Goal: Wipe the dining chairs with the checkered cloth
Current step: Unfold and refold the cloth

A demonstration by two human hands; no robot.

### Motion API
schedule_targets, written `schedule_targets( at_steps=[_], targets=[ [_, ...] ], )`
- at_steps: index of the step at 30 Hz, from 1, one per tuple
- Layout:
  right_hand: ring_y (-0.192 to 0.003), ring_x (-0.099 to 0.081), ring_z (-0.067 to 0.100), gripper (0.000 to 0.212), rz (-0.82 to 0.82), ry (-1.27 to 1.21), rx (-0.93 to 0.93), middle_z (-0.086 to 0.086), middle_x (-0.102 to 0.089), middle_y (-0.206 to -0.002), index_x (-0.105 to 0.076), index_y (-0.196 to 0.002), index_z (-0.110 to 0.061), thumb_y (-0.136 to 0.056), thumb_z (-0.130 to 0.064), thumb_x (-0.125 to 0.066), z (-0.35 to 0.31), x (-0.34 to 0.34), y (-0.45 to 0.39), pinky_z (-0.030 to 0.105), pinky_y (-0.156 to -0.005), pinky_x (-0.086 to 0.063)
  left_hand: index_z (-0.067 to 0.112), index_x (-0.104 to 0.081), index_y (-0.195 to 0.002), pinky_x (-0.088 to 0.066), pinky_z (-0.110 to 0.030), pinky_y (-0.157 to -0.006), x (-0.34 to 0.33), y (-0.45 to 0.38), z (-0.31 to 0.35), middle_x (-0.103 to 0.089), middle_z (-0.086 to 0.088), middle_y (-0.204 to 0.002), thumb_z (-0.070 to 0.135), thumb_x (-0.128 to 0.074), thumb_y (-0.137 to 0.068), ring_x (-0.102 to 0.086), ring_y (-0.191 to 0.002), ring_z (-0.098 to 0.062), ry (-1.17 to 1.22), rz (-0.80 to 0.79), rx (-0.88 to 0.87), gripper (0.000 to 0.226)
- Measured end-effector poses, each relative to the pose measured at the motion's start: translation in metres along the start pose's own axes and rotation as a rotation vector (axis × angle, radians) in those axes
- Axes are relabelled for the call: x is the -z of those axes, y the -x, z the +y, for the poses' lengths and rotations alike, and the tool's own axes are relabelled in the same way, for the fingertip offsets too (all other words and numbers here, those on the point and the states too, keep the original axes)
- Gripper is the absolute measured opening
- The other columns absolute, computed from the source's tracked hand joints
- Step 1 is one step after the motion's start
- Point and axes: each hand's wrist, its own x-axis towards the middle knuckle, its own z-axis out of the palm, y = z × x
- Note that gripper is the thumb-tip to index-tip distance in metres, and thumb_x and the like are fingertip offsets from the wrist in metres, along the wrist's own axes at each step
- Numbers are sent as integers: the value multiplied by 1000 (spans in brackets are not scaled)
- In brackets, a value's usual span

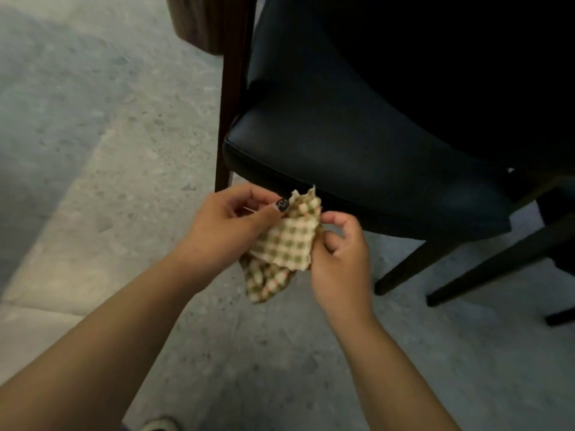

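A dining chair with a dark padded seat and dark wooden legs stands just ahead of me, its back rising at the upper middle. In front of the seat's near edge both my hands hold a crumpled checkered cloth, cream with green and pink squares. My left hand pinches its upper left part between thumb and fingers. My right hand grips its right edge with curled fingers. The cloth hangs free of the chair, its lower corner drooping toward the floor.
A grey speckled stone floor spreads to the left and below. Dark chair legs slant across the right side. A brown hanging fabric shows at the top. The tip of a light shoe peeks in at the bottom.
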Motion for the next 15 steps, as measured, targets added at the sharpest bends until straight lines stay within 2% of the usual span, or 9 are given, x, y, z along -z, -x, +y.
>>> schedule_targets(
  at_steps=[1, 3, 5, 7, 11, 15],
  targets=[
    [-70, -69, 7, 18, 19, -4, 5, -12, -72, -79, -53, -92, -42, -93, -25, -60, -11, 3, 3, 24, -56, -56, 27, -75, -85, -53, -22, -70, 0, 9, 6, -73, 0, -88, 22, -75, -82, -68, -82, -10, 50, -31, 7, 5],
    [-71, -69, 7, 17, -3, -7, -1, -9, -72, -80, -53, -92, -39, -93, -23, -59, -35, 8, 11, 23, -58, -56, 25, -75, -92, -53, -19, -69, -1, 28, 19, -74, 3, -89, 23, -78, -78, -69, -83, -9, 85, -56, 0, 15],
    [-77, -69, 4, 15, -58, 15, -51, -8, -72, -84, -54, -94, -36, -95, -22, -57, -57, 13, 22, 23, -65, -56, 19, -74, -97, -53, -18, -69, -1, 50, 34, -75, 4, -88, 13, -75, -80, -70, -83, -10, 87, 23, -9, 19],
    [-81, -69, 4, 12, -106, 23, -111, -9, -72, -86, -55, -95, -34, -95, -22, -55, -81, 19, 33, 24, -69, -56, 20, -74, -94, -53, -16, -67, -1, 70, 55, -75, 4, -87, 7, -73, -81, -71, -82, -10, 104, 105, -16, 18],
    [-78, -68, 6, 10, -150, -29, -170, -8, -71, -85, -59, -93, -32, -95, -22, -54, -144, 38, 57, 19, -61, -53, 25, -75, -76, -52, -16, -61, -1, 111, 126, -74, 4, -79, -2, -71, -80, -69, -73, -5, 119, 195, 3, 28],
    [-84, -67, 5, 20, -111, -230, -288, -11, -71, -88, -68, -89, -29, -97, -27, -49, -231, 57, 87, 15, -63, -51, 17, -70, -74, -51, -14, -61, 2, 153, 226, -71, 7, -73, -9, -70, -78, -65, -69, -1, 26, 168, -37, 27]
  ],
)
